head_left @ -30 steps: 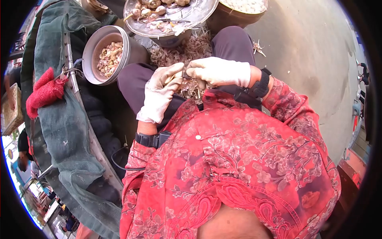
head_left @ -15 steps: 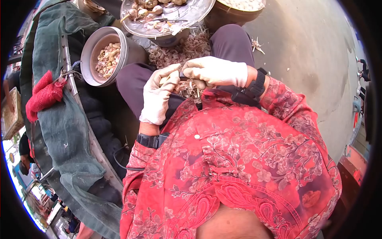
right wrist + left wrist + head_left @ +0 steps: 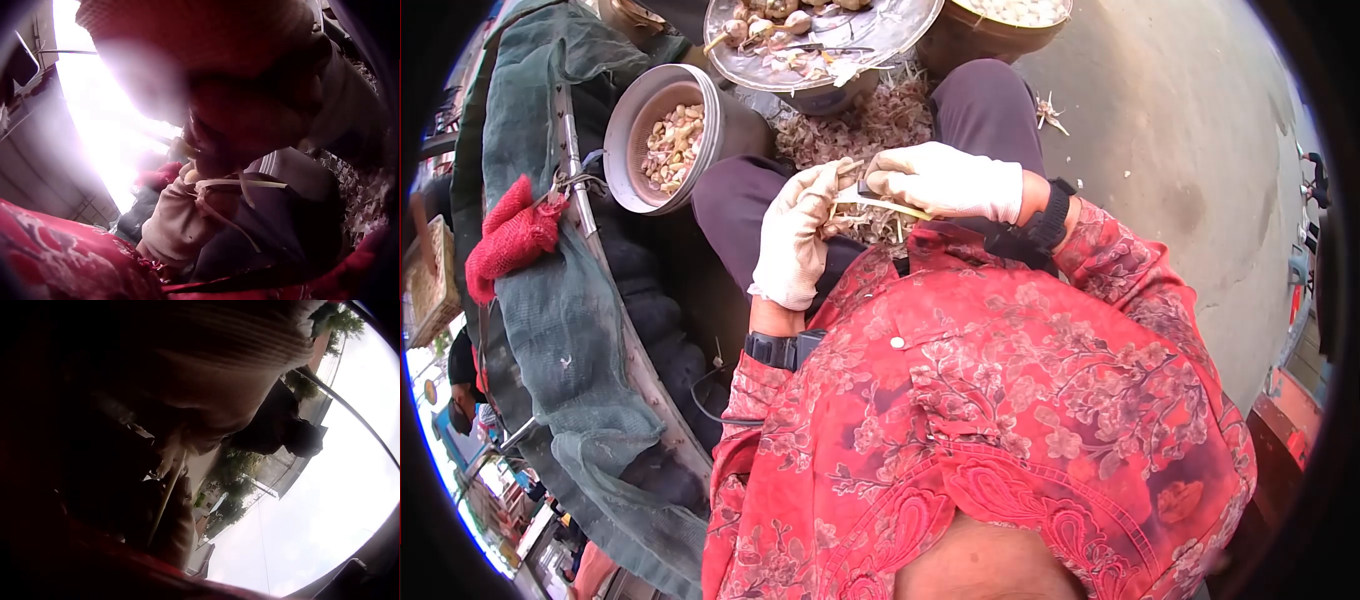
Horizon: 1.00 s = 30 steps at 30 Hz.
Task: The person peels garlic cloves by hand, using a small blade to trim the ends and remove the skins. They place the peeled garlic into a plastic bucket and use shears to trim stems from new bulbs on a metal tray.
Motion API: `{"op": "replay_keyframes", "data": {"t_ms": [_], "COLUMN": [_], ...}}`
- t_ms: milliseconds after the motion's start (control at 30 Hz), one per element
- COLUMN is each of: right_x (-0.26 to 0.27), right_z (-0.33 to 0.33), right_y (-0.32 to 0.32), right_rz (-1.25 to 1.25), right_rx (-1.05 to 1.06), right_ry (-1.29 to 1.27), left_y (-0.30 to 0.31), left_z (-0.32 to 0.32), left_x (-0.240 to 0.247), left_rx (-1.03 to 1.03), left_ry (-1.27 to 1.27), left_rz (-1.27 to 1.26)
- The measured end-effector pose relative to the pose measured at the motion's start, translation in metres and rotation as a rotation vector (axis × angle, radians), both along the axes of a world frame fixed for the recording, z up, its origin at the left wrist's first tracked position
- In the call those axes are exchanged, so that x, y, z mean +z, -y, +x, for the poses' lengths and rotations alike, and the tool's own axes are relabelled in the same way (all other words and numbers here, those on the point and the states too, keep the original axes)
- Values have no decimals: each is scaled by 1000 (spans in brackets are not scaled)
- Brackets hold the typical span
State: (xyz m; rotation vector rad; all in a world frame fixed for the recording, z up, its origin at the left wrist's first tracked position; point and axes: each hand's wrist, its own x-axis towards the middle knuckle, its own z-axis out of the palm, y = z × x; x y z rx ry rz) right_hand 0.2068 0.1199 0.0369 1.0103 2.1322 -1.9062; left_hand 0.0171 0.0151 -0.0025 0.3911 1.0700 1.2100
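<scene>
In the head view both hands wear whitish work gloves and meet above the lap. My left hand (image 3: 792,240) pinches a piece of garlic (image 3: 191,177) between thumb and fingers. From it a long pale stem (image 3: 888,205) with a green tip sticks out toward the right hand; thin strands hang beside it in the right wrist view. My right hand (image 3: 960,182) grips a small knife (image 3: 864,188), of which only a short dark part shows between the hands. Its handle is hidden in the glove. The left wrist view is mostly dark.
Garlic skins (image 3: 850,140) heap between the knees. A round metal tray (image 3: 910,45) with garlic bulbs stands ahead, beside a tub of white cloves (image 3: 1012,14). Left of the knee is a bucket (image 3: 616,165) of unpeeled cloves. Green netting (image 3: 550,330) hangs along a rail, with a red mesh bundle (image 3: 510,240).
The hands stay close together over the lap. The pale stem with the green tip now extends across below the right fingers, where it did not show before.
</scene>
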Motion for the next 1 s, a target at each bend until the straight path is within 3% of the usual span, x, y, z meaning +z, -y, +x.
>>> {"op": "replay_keyframes", "data": {"t_ms": [100,200,500,700,900,967,1000], "right_x": [1,-4,1,-1,-13,-23,-10], "right_z": [-1,-1,-3,-3,-1,1,-1], "right_y": [0,2,3,5,9,9,4], "right_rz": [-92,44,-160,-251,-251,-174,-175], "right_rx": [-60,-39,-131,-122,-136,-120,-83], "right_ry": [31,-49,40,-7,-40,-176,-83], "left_y": [0,1,-1,4,3,3,3], "left_z": [5,5,7,4,-3,0,2], "left_x": [3,2,3,0,-4,-3,0], "left_rx": [30,14,-47,-41,-84,-63,-41], "left_ry": [-59,-23,-158,38,156,124,91], "left_rz": [-11,11,5,-34,122,88,52]}}
